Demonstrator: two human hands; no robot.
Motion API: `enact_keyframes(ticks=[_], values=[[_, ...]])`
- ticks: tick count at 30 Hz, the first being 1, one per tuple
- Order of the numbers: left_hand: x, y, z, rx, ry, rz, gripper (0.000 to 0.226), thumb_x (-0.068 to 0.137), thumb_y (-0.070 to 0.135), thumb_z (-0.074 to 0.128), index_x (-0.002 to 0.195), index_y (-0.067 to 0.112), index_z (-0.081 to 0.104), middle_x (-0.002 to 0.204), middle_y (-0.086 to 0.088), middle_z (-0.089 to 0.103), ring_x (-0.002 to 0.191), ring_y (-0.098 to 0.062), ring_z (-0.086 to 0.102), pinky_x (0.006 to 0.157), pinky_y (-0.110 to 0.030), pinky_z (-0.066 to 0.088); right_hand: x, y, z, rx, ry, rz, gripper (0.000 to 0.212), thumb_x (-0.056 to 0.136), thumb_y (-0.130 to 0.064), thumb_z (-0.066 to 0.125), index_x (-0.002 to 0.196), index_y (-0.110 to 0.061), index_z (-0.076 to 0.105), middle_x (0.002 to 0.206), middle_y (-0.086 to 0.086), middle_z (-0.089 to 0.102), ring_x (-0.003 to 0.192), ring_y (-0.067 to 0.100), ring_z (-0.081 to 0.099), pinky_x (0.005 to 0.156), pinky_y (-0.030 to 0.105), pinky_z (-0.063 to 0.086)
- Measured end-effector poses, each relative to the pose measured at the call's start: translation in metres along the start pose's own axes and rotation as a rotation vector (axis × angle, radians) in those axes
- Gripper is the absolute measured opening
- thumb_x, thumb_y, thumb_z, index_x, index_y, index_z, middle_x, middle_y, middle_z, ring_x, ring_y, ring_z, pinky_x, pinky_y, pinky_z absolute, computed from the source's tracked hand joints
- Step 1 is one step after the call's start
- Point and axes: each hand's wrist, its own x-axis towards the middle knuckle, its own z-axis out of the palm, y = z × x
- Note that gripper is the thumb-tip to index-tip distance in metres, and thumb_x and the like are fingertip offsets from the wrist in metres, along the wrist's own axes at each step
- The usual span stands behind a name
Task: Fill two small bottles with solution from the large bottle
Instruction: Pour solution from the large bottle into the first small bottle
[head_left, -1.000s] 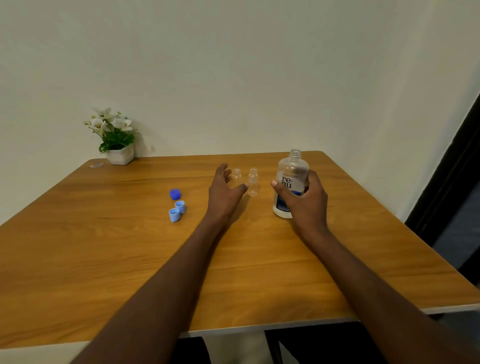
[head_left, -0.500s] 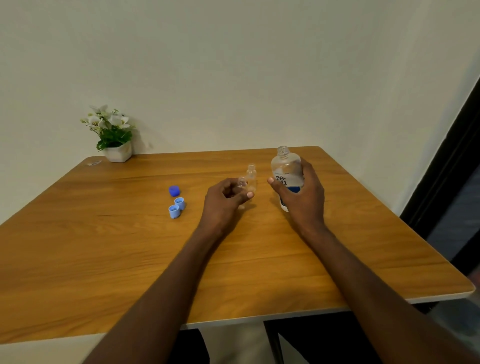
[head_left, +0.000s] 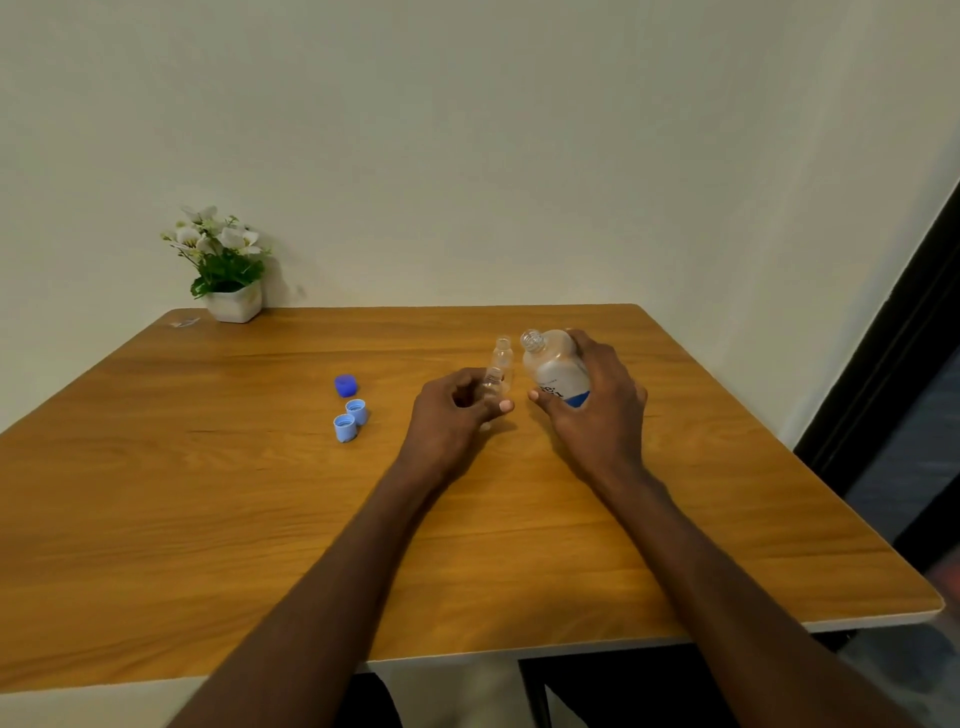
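Two small bottles, three caps; left hand seemingly grips one, right hand clasps large bottle.

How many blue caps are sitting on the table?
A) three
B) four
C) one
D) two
A: one dark blue cap and two light blue caps lie together on the wooden table, to the left of the left hand.
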Motion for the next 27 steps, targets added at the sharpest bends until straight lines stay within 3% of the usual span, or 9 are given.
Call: enact_keyframes(ticks=[6, 9, 12, 17, 27], values=[[0.0030, -0.0026, 0.0007, 0.082, 0.005, 0.049, 0.031, 0.100, 0.017, 0.066, 0.130, 0.023, 0.070, 0.113, 0.016, 0.074, 0.103, 0.008, 0.066, 0.083, -0.008, 0.048, 0.0001, 0.0027, 0.0038, -0.097, -0.015, -0.020, 0.080, 0.080, -0.040, 0.088, 0.148, -0.030, 0.047, 0.141, -0.003, 0.059, 0.129, 0.021, 0.055, 0.110, 0.053, 0.037], [0.0066, -0.0065, 0.0005, 0.142, 0.014, 0.065, 0.037, 0.100, 0.015, 0.066, 0.137, 0.019, 0.068, 0.123, 0.009, 0.073, 0.112, -0.001, 0.064, 0.097, -0.022, 0.050, 0.0009, 0.0045, 0.0053, -0.148, -0.029, -0.027, 0.080, 0.080, -0.037, 0.087, 0.148, -0.031, 0.047, 0.144, -0.003, 0.056, 0.132, 0.022, 0.052, 0.110, 0.049, 0.032], [0.0059, -0.0061, 0.0014, 0.190, 0.039, 0.059, 0.040, 0.096, 0.016, 0.071, 0.136, 0.019, 0.069, 0.120, 0.008, 0.074, 0.110, -0.004, 0.065, 0.101, -0.031, 0.053, 0.0008, 0.0057, 0.0053, -0.170, -0.041, -0.030, 0.080, 0.079, -0.034, 0.087, 0.148, -0.032, 0.048, 0.145, -0.004, 0.056, 0.133, 0.021, 0.050, 0.108, 0.044, 0.027], [0.0040, -0.0040, 0.0008, 0.163, 0.073, 0.039, 0.046, 0.090, 0.020, 0.080, 0.135, 0.020, 0.070, 0.102, 0.006, 0.073, 0.096, -0.009, 0.068, 0.090, -0.032, 0.058, 0.0008, 0.0056, 0.0050, -0.200, -0.055, -0.046, 0.079, 0.078, -0.028, 0.087, 0.147, -0.033, 0.048, 0.144, -0.005, 0.056, 0.134, 0.020, 0.049, 0.111, 0.047, 0.025], [0.0022, -0.0008, 0.0011, 0.156, 0.095, 0.030, 0.046, 0.083, 0.018, 0.086, 0.127, 0.027, 0.074, 0.098, 0.013, 0.072, 0.089, -0.002, 0.065, 0.079, -0.015, 0.053, 0.0005, 0.0047, 0.0045, -0.228, -0.052, -0.061, 0.082, 0.075, -0.016, 0.086, 0.147, -0.033, 0.050, 0.145, -0.005, 0.055, 0.137, 0.020, 0.045, 0.112, 0.048, 0.020]])
